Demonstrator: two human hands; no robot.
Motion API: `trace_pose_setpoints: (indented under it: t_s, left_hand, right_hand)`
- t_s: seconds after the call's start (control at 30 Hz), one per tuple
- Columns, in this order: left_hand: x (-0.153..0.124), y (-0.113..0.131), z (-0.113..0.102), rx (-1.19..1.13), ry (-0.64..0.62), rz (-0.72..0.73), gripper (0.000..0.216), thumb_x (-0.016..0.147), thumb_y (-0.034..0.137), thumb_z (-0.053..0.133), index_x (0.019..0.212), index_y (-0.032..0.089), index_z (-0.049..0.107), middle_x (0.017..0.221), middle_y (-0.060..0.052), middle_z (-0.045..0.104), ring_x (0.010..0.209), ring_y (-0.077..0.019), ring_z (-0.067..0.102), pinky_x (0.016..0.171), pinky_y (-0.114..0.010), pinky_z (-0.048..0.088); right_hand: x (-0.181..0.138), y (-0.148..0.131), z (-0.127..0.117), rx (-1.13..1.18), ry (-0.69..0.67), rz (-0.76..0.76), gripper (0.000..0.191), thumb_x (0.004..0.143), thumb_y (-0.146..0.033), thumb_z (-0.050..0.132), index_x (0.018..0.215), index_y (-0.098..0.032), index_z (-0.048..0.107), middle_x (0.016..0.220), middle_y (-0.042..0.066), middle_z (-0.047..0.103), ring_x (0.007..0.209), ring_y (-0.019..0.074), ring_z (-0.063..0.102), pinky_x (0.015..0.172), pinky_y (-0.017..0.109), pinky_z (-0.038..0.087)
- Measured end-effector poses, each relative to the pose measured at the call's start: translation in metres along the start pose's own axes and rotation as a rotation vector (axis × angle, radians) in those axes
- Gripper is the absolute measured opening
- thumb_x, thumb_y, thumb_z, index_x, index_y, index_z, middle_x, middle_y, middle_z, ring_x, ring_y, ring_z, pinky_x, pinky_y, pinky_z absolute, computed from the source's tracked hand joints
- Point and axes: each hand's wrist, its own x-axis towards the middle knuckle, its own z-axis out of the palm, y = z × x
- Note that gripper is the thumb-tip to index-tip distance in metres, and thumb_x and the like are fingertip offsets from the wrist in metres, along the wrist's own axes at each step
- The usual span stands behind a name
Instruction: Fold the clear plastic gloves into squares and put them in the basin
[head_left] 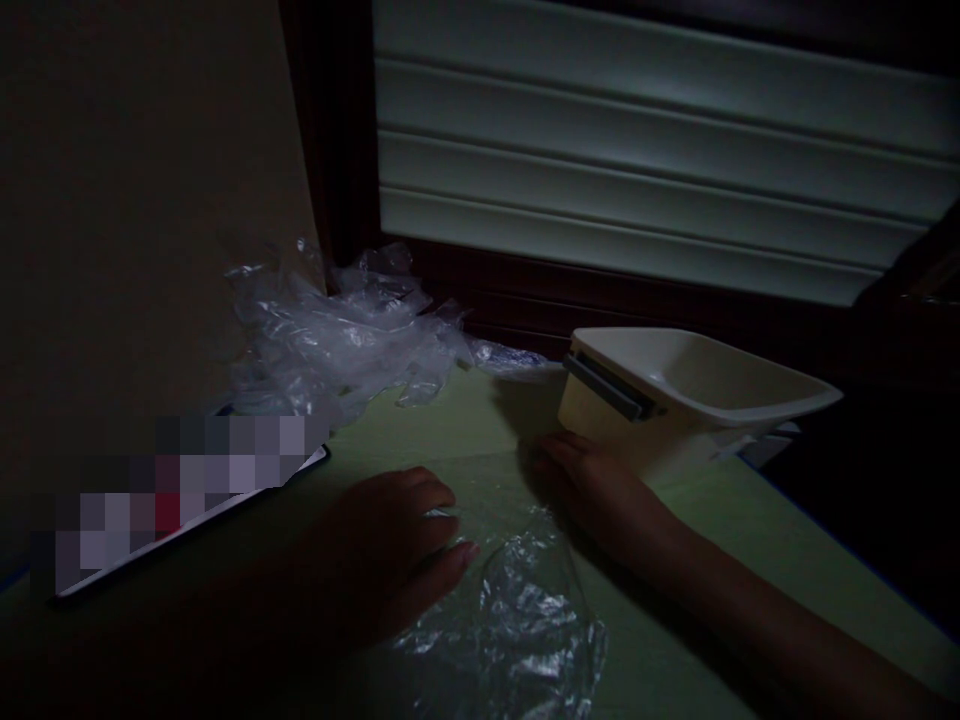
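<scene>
A clear, crinkled plastic bag (532, 610) lies on the pale green table, its shiny folds running toward me. On its left side, my left hand (401, 545) has its fingers curled, and a glint of the plastic shows between them. My right hand (589, 485) is at the bag's far right edge, fingers bent down and pressed together on the film. Its fingertips are dark and partly hidden. Just beyond that hand stands a cream-white plastic bin (675, 400) with a grey handle strip on its side.
Several crumpled clear plastic bags (337, 335) are heaped at the back left against the wall. A flat, dark-edged object (300, 468), mostly blurred out, lies at the left. A slatted shutter (600, 160) in a dark frame rises behind the table (765, 560). The light is dim.
</scene>
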Motion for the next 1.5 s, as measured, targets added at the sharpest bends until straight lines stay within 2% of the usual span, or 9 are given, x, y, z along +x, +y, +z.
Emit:
trace_pose_setpoints:
  t_s: [0.23, 0.37, 0.63, 0.8, 0.9, 1.1, 1.3, 1.4, 1.5]
  left_hand:
    - [0.001, 0.001, 0.000, -0.026, 0.008, -0.001, 0.033, 0.090, 0.025, 0.036, 0.074, 0.015, 0.063, 0.079, -0.008, 0.059, 0.075, -0.0191, 0.054, 0.066, -0.033, 0.045]
    - [0.001, 0.001, 0.000, -0.035, 0.013, 0.003, 0.034, 0.091, 0.025, 0.036, 0.074, 0.015, 0.063, 0.080, -0.008, 0.060, 0.075, -0.0190, 0.054, 0.066, -0.033, 0.045]
    - [0.001, 0.001, 0.000, -0.056, 0.038, 0.008, 0.032, 0.090, 0.023, 0.037, 0.070, 0.015, 0.061, 0.081, -0.007, 0.060, 0.076, -0.0192, 0.055, 0.066, -0.033, 0.046]
    - [0.004, -0.010, 0.006, -0.107, 0.275, -0.138, 0.018, 0.084, 0.020, 0.045, 0.094, 0.016, 0.060, 0.100, -0.009, 0.059, 0.093, -0.0206, 0.055, 0.080, -0.036, 0.047]
    - [0.004, -0.020, 0.012, -0.128, 0.383, -0.320, 0.031, 0.078, 0.025, 0.052, 0.107, 0.015, 0.053, 0.107, -0.011, 0.057, 0.099, -0.0236, 0.054, 0.084, -0.040, 0.046]
    - [0.003, -0.028, 0.012, -0.299, 0.311, -0.521, 0.031, 0.074, 0.033, 0.053, 0.098, 0.013, 0.055, 0.092, -0.008, 0.064, 0.085, -0.0218, 0.060, 0.076, -0.036, 0.047]
    - [0.009, -0.029, 0.006, -0.419, 0.233, -0.585, 0.018, 0.071, 0.031, 0.047, 0.070, 0.017, 0.059, 0.067, -0.001, 0.063, 0.065, -0.0162, 0.060, 0.061, -0.025, 0.045]
    - [0.010, -0.033, 0.007, -0.405, 0.255, -0.572, 0.017, 0.070, 0.030, 0.047, 0.068, 0.017, 0.058, 0.065, 0.000, 0.062, 0.064, -0.0156, 0.059, 0.060, -0.024, 0.044]
    - [0.008, -0.036, 0.010, -0.397, 0.266, -0.533, 0.016, 0.070, 0.028, 0.047, 0.070, 0.017, 0.058, 0.069, -0.001, 0.063, 0.066, -0.0156, 0.059, 0.062, -0.025, 0.044]
  right_hand:
    - [0.004, 0.002, 0.004, 0.074, 0.050, -0.014, 0.019, 0.086, -0.024, 0.049, 0.087, -0.015, 0.065, 0.087, 0.009, 0.064, 0.083, 0.0185, 0.059, 0.075, 0.032, 0.046]
    - [0.004, 0.001, 0.004, 0.176, 0.067, -0.007, 0.011, 0.080, -0.016, 0.054, 0.084, -0.014, 0.065, 0.084, 0.008, 0.063, 0.080, 0.0185, 0.059, 0.073, 0.031, 0.046]
    - [0.003, -0.002, 0.008, 0.252, 0.089, 0.064, 0.011, 0.080, -0.014, 0.046, 0.075, -0.015, 0.057, 0.073, 0.006, 0.061, 0.068, 0.0177, 0.058, 0.061, 0.028, 0.043]
    - [-0.001, -0.003, 0.009, 0.369, 0.173, 0.043, 0.008, 0.086, -0.020, 0.038, 0.080, -0.019, 0.043, 0.071, 0.002, 0.054, 0.063, 0.0143, 0.050, 0.058, 0.025, 0.041]
    - [-0.002, -0.006, 0.007, 0.431, 0.201, 0.043, 0.009, 0.088, -0.024, 0.036, 0.080, -0.020, 0.040, 0.073, 0.001, 0.050, 0.064, 0.0139, 0.048, 0.058, 0.026, 0.040]
    - [0.001, -0.004, 0.007, 0.626, 0.272, 0.085, 0.011, 0.088, -0.030, 0.039, 0.082, -0.021, 0.040, 0.070, -0.001, 0.047, 0.062, 0.0129, 0.047, 0.056, 0.025, 0.039]
    - [0.004, 0.000, 0.009, 0.876, 0.225, 0.168, 0.023, 0.078, -0.034, 0.053, 0.095, -0.021, 0.044, 0.072, -0.001, 0.054, 0.065, 0.0140, 0.054, 0.058, 0.027, 0.042]
    - [0.006, 0.002, 0.009, 0.899, 0.171, 0.219, 0.037, 0.072, -0.032, 0.057, 0.104, -0.019, 0.046, 0.077, 0.002, 0.057, 0.068, 0.0157, 0.056, 0.058, 0.028, 0.043]
    - [0.007, 0.006, 0.009, 0.819, 0.142, 0.239, 0.035, 0.070, -0.029, 0.057, 0.103, -0.016, 0.050, 0.078, 0.005, 0.060, 0.070, 0.0173, 0.057, 0.062, 0.030, 0.045]
